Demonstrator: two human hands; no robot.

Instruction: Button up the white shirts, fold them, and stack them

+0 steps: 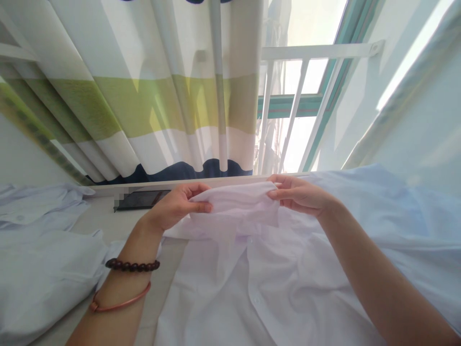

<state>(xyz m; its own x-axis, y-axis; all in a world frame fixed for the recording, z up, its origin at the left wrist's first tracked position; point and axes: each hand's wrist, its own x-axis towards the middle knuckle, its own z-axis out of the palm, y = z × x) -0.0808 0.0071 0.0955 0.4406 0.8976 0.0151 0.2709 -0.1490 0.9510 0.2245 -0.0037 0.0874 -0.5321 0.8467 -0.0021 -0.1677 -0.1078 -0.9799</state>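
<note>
A white shirt (288, 288) lies across the table (101, 216) toward its far edge. Near that edge, the left hand (180, 206) and right hand (300, 194) pinch its folded cloth between them. Beside the left hand lies a flat black device (135, 200); beyond hangs a curtain (151, 101).

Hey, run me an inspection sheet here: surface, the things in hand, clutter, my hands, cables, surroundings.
Surface: pale surface, mostly covered by cloth.
Job's things: white buttoned shirt, lying spread and wrinkled, its collar lifted.
Clutter: flat black device, perhaps a phone, near the far edge; other white clothing at left.
Hands: left hand and right hand pinch opposite ends of the collar; beaded bracelet and copper-coloured bangle on the left arm.
Cables: nothing seen.
Surroundings: striped curtain, white railing, bright window beyond.
</note>
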